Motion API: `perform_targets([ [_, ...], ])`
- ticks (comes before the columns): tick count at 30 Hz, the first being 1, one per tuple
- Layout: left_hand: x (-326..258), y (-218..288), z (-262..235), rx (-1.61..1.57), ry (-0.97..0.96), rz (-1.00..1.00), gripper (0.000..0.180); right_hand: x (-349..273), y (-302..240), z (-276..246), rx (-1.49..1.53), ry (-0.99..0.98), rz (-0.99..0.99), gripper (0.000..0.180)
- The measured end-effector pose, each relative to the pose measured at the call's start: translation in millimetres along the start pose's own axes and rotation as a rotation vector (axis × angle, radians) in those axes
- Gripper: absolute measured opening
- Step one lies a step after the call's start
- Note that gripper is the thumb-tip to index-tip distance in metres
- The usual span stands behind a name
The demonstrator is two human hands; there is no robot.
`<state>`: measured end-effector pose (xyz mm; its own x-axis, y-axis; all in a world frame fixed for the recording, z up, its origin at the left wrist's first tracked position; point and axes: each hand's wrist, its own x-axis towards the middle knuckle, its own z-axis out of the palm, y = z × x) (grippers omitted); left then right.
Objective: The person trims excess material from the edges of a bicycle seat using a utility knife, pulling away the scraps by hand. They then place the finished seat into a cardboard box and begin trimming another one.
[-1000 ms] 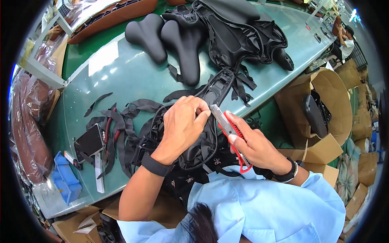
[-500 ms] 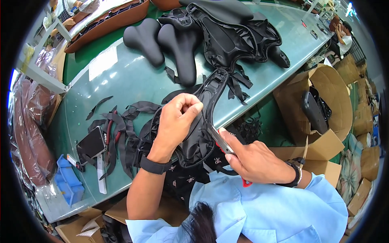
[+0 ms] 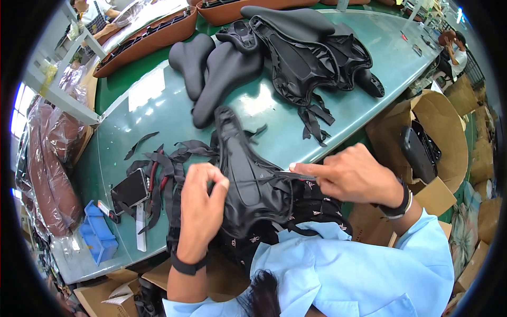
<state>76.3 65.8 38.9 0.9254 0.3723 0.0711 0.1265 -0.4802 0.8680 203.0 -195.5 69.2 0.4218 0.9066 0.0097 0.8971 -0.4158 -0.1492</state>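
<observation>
A black bicycle saddle cover (image 3: 249,177) lies underside up at the table's near edge and over my lap, its narrow nose pointing away. My left hand (image 3: 202,198) is closed at its left side, thumb and finger pinching the end of a thin black strip (image 3: 253,181) that runs across the saddle. My right hand (image 3: 356,174) is wrapped round a metal hand tool (image 3: 298,175) at the saddle's right edge, by the strip's other end. The tool's handles, red in the earlier frame, are hidden under my palm.
More black saddles (image 3: 229,79) and upturned covers (image 3: 301,58) lie farther back on the green table (image 3: 174,116). Cut black strips (image 3: 169,164), a phone (image 3: 131,187) and a blue bin (image 3: 97,232) are at left. A cardboard box (image 3: 443,121) stands right. Other people sit beyond.
The saddle has swung so its nose points up and leftward. My left hand has moved left and down, my right hand right and up, with the strip stretched between them.
</observation>
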Motion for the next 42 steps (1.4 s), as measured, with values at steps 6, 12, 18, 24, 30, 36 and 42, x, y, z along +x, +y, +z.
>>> perform_targets([
  [6,10,19,21,-0.197,-0.166,0.073,0.008,33,27,-1,0.077,-0.023,-0.174,0.048],
  [12,37,-4,43,0.504,-0.286,0.408,0.015,29,18,3,0.06,-0.135,-0.116,0.062],
  [18,49,-2,39,-0.22,-0.374,-0.041,0.025,-18,-31,22,0.27,-0.063,0.158,0.067],
  [24,53,-20,22,-0.969,-0.287,-0.191,0.031,-38,-66,38,0.184,0.002,0.294,0.071],
  [30,50,14,24,-0.608,-0.109,-0.008,0.018,7,-15,31,0.029,0.151,0.146,0.062],
  [36,55,8,57,0.695,-0.118,0.334,0.018,34,25,20,0.117,0.045,0.088,0.057],
  [42,76,1,52,-0.05,-0.258,0.091,0.031,13,8,35,0.272,0.134,0.087,0.059],
])
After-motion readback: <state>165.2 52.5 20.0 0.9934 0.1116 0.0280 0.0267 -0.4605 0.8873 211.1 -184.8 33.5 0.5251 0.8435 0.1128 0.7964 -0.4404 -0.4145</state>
